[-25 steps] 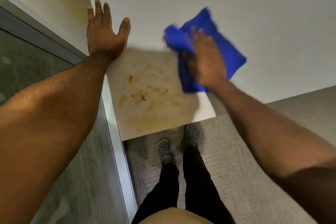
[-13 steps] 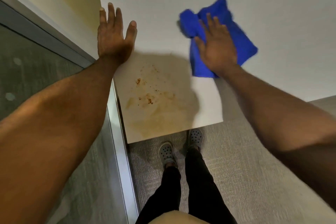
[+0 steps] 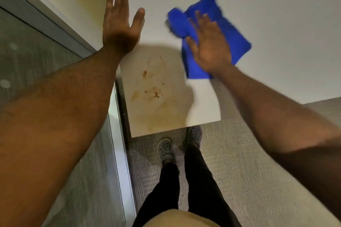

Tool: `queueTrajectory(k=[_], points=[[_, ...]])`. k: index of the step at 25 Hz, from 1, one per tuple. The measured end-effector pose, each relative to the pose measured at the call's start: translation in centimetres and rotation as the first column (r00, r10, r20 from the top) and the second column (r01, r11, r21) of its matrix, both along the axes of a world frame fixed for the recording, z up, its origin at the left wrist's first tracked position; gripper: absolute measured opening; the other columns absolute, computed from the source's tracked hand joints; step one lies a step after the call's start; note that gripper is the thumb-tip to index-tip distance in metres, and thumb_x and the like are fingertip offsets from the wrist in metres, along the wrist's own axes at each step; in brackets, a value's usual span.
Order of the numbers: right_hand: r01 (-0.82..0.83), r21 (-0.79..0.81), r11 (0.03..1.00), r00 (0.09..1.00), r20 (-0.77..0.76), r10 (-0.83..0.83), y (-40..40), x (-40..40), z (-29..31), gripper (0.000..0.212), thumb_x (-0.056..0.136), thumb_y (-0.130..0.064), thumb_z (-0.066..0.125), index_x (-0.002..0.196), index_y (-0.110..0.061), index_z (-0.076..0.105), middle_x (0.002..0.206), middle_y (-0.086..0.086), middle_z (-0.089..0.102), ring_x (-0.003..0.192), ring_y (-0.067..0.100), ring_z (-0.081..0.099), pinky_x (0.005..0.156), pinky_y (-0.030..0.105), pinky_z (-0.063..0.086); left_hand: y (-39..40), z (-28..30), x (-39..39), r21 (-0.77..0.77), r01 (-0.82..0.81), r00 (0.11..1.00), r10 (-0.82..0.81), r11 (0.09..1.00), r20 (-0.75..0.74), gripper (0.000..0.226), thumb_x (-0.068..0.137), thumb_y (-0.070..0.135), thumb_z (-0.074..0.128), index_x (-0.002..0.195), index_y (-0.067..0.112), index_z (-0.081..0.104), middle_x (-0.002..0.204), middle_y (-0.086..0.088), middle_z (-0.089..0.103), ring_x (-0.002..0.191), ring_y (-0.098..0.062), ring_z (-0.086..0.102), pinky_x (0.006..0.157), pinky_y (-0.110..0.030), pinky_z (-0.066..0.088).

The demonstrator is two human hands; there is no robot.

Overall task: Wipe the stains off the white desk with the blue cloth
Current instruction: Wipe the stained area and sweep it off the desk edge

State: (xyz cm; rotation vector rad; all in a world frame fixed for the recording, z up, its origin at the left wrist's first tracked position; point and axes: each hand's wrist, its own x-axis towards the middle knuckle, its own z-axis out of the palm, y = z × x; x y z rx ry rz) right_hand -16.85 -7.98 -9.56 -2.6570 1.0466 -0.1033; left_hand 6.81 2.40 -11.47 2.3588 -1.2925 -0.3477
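Since half a second ago the blue cloth (image 3: pixel 219 31) shifted slightly left under the flat, spread right hand (image 3: pixel 210 46), beyond the brown stains (image 3: pixel 151 88), while the left hand (image 3: pixel 120 26) lies open on the white desk (image 3: pixel 276 5).

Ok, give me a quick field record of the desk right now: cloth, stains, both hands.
cloth: blue, flat on the desk, right of the stains
stains: brown specks and a yellowish smear near the desk's front left corner, uncovered
right hand: palm down on the cloth, fingers spread, blurred
left hand: flat on the desk at its left edge, beyond the stains
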Motion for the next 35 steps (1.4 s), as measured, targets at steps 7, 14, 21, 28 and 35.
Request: queueTrajectory(k=[7, 14, 21, 28, 35], points=[[-0.324, 0.026, 0.946, 0.939, -0.115, 0.325, 6.2, -14.7, 0.5, 0.057, 0.099, -0.047, 0.031, 0.15, -0.024, 0.022, 0.159, 0.005, 0.02, 0.146, 0.026, 0.02, 0.12, 0.045, 0.014, 0.1, 1.0, -0.5, 0.023, -0.027, 0.999, 0.027, 0.999, -0.03, 0.072, 0.102, 0.054, 0.025, 0.158, 0.011, 0.011, 0.167, -0.006, 0.004, 0.154, -0.027, -0.002, 0.126, -0.043, 0.004], [0.113, -0.062, 0.992, 0.99, -0.077, -0.117, 1.8, -4.3, -0.5, 0.057, 0.102, -0.043, 0.028, 0.152, -0.017, 0.021, 0.161, 0.009, 0.016, 0.147, 0.031, 0.015, 0.12, 0.046, 0.014, -0.3, 0.4, -0.2, 0.103, -0.039, 0.999, 0.036, 0.994, 0.029, 0.079, 0.097, 0.065, 0.015, 0.158, 0.016, 0.008, 0.168, -0.001, 0.001, 0.155, -0.025, -0.003, 0.126, -0.044, 0.004], [-0.206, -0.012, 0.978, 0.975, -0.087, 0.204, 7.4, -11.0, 0.0, 0.055, 0.098, -0.041, 0.039, 0.148, -0.021, 0.031, 0.159, 0.008, 0.025, 0.146, 0.029, 0.022, 0.119, 0.047, 0.017, -0.2, 0.5, 0.1, 0.084, -0.049, 0.998, 0.052, 0.995, -0.026, 0.077, 0.097, 0.063, 0.013, 0.158, 0.017, 0.01, 0.168, 0.0, 0.001, 0.155, -0.024, -0.005, 0.126, -0.04, 0.003], [0.248, -0.093, 0.964, 0.962, -0.095, -0.257, -0.8, -1.5, -0.6, 0.06, 0.101, -0.045, 0.023, 0.152, -0.015, 0.018, 0.161, 0.011, 0.013, 0.148, 0.031, 0.013, 0.12, 0.045, 0.012, -0.5, 0.0, 0.2, 0.083, -0.068, 0.997, 0.07, 0.994, -0.025, 0.073, 0.1, 0.059, 0.015, 0.158, 0.015, 0.011, 0.168, -0.001, 0.002, 0.154, -0.024, -0.005, 0.126, -0.038, 0.001], [-0.223, -0.005, 0.975, 0.974, -0.05, 0.222, 9.2, -5.3, -0.1, 0.055, 0.099, -0.043, 0.036, 0.148, -0.018, 0.032, 0.158, 0.009, 0.026, 0.145, 0.031, 0.024, 0.117, 0.045, 0.019, 0.2, 0.9, -0.2, 0.072, -0.013, 1.0, 0.014, 0.997, -0.004, 0.072, 0.101, 0.055, 0.02, 0.158, 0.011, 0.013, 0.167, -0.006, 0.005, 0.155, -0.027, -0.002, 0.126, -0.041, 0.004]])
